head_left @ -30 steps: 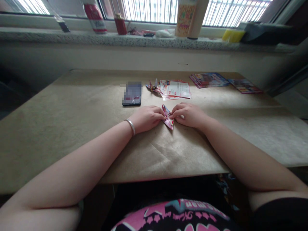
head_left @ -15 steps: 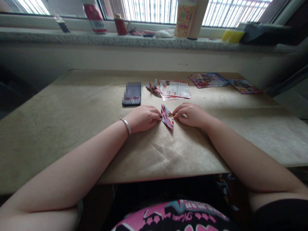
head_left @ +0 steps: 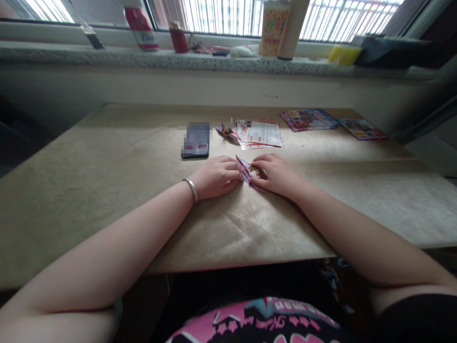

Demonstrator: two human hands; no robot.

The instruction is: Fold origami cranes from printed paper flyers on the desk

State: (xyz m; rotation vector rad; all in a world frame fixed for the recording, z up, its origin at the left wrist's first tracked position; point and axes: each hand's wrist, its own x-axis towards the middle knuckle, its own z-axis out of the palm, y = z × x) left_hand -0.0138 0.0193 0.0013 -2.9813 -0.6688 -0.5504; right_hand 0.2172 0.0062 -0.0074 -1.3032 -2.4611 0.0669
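Note:
A small folded piece of printed paper (head_left: 246,170), pink, white and yellow, is between my two hands on the table. My left hand (head_left: 219,176), with a silver bangle at its wrist, pinches the paper's left edge with the fingertips. From the right, my right hand (head_left: 276,174) has its thumb and fingers closed on the other side, covering part of the paper. The fold stands slightly raised, its pointed upper corner showing between the hands.
A phone (head_left: 196,139) lies behind my left hand. Beyond the paper are loose printed sheets (head_left: 264,133) with a small folded paper piece (head_left: 225,130) beside them. Stacked colourful leaflets (head_left: 310,119) lie at the back right. Bottles and a yellow item (head_left: 344,55) stand on the windowsill (head_left: 214,61).
My right hand has moved left and over the folded paper, now covering more of its right side. The paper has turned and narrowed slightly; my left hand has shifted a little right.

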